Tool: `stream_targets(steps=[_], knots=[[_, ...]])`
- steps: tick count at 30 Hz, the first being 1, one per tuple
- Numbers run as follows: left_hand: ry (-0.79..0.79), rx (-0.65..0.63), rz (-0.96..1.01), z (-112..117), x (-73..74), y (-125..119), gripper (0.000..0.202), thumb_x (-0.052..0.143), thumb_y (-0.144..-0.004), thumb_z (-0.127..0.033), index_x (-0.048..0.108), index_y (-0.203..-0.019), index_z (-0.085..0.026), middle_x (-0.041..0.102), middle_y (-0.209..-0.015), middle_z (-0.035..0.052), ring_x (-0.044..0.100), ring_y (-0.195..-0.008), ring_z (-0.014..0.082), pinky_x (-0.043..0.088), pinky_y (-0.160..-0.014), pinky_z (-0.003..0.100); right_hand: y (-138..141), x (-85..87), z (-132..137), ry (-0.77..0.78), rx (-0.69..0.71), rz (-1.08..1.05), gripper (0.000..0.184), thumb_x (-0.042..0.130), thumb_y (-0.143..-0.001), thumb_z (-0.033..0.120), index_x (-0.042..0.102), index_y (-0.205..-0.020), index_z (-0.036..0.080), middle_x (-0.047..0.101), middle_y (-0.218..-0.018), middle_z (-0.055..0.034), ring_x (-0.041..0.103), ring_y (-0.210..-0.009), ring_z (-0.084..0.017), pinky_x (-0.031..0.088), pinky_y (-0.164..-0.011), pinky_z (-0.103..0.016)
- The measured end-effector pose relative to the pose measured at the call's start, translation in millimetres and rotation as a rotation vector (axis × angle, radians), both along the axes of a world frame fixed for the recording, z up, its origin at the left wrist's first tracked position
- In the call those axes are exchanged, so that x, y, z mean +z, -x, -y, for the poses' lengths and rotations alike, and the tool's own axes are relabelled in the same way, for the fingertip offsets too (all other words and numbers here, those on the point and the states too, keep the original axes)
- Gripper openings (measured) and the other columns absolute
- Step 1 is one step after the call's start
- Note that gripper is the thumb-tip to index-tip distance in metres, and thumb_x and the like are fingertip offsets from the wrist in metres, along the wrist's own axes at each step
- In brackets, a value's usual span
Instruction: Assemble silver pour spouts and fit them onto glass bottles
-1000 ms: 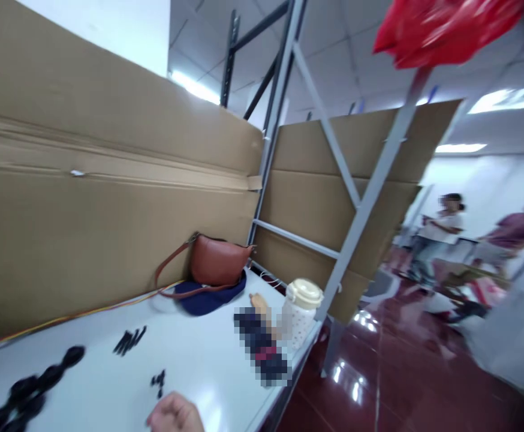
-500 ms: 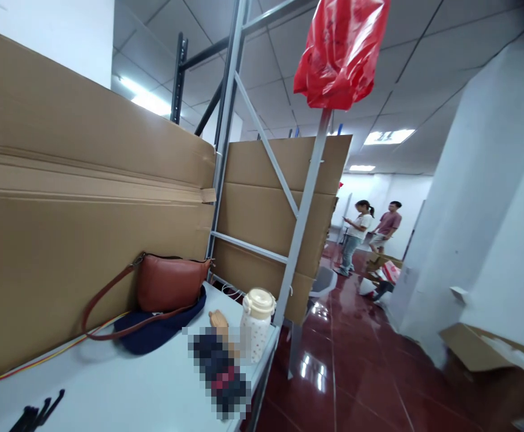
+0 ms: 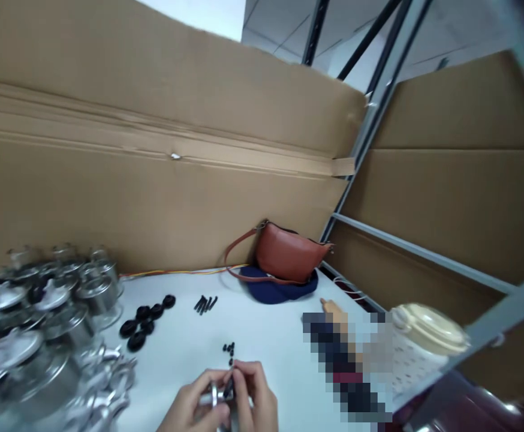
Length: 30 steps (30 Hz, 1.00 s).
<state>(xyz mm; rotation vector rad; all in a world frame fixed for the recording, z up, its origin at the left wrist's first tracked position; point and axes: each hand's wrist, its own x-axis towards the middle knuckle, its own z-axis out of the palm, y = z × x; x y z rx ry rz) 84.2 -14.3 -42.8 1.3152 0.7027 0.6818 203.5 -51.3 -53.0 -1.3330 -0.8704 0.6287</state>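
Note:
At the bottom of the view my left hand (image 3: 185,408) is closed around a small shiny metal fitting (image 3: 214,395). Close against it, my right hand (image 3: 256,396) pinches a small black piece (image 3: 229,387) at the fitting's end. Whether the two parts are joined I cannot tell. Just beyond my fingertips lie several tiny black pieces (image 3: 229,348). Farther back are several thin black rods (image 3: 205,304) and a group of round black knobs (image 3: 142,324). Left of my hands, silvery metal parts (image 3: 104,384) lie in a heap.
Several clear, metal-banded glass vessels with lids (image 3: 100,288) crowd the table's left side. A brown bag (image 3: 284,252) rests on a navy cap (image 3: 280,294) at the back. To the right stands a cream-lidded bottle (image 3: 428,330) by a blurred-out patch. Cardboard (image 3: 154,210) walls the back.
My view has swung left and down, from the aisle to the table. Both hands, the metal fitting and the glass vessels have come into sight; the red bag and distant people have left it.

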Motion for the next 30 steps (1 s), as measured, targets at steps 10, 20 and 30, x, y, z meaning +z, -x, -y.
stream_targets(steps=[10, 20, 30], knots=[[-0.118, 0.046, -0.125, 12.0, 25.9, 10.1, 0.030, 0.065, -0.078, -0.027, 0.060, -0.107, -0.019, 0.064, -0.114, 0.0083, 0.059, -0.106, 0.0222, 0.046, -0.092, 0.031, -14.8, 0.1, 14.7, -0.072, 0.038, 0.154, 0.012, 0.063, -0.085, 0.030, 0.070, -0.088, 0.020, 0.074, -0.082, -0.0065, 0.070, -0.073, -0.018, 0.057, -0.065, -0.026], [-0.030, 0.103, -0.118, 14.2, 22.9, 17.7, 0.026, 0.052, -0.088, -0.042, 0.050, -0.104, -0.021, 0.053, -0.103, 0.0035, 0.052, -0.089, 0.0156, 0.044, -0.082, 0.030, -16.5, 17.4, 14.4, -0.155, 0.138, 0.315, 0.014, 0.054, -0.089, 0.016, 0.067, -0.089, 0.021, 0.071, -0.084, -0.0032, 0.067, -0.073, -0.014, 0.056, -0.064, -0.023], [-0.023, 0.310, -0.045, 12.4, 15.1, 17.7, 0.024, 0.060, -0.083, -0.030, 0.044, -0.098, -0.021, 0.047, -0.094, 0.0009, 0.050, -0.086, 0.0132, 0.042, -0.080, 0.027, -18.6, 15.4, 9.1, -0.023, 0.297, 0.660, 0.013, 0.051, -0.086, 0.015, 0.063, -0.090, 0.018, 0.064, -0.078, -0.0036, 0.058, -0.072, -0.017, 0.047, -0.065, -0.029]])
